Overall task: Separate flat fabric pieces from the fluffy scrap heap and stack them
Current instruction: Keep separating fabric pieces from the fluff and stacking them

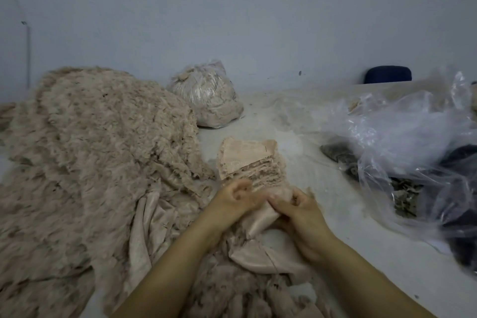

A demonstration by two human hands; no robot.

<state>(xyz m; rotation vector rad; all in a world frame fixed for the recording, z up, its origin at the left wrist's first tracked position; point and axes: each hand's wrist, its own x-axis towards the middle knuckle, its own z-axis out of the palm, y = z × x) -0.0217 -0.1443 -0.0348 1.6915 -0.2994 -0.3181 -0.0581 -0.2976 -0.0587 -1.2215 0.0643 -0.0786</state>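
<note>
So the big shaggy beige fluffy scrap heap point(85, 152) is taking up the whole left half of the frame, spilling down to the bottom edge on the pale dusty bench point(322, 227). On the right side of the frame a crumpled clear plastic bag point(402, 142) is lying open over some dark fabric, with a few greyish scraps poking out under it. Up in the middle, near the wall, a tied clear plastic bag stuffed with beige fluff point(209, 98) is sitting right beside the heap.

Dead centre there's a neat stack of flat peach-beige fabric pieces point(247, 160) resting on the bench, just to the right of the heap's edge, its layered edges showing on the near side. Right below it, both hands are working a smooth beige flat fabric piece point(260, 217) that's trailing down into the fluff at the bottom of the frame. The left hand point(232, 201) is curled, pinching the top edge of that piece, and the right hand point(299, 214) is gripping the same piece from the other side, fingers bunching the cloth.
</note>
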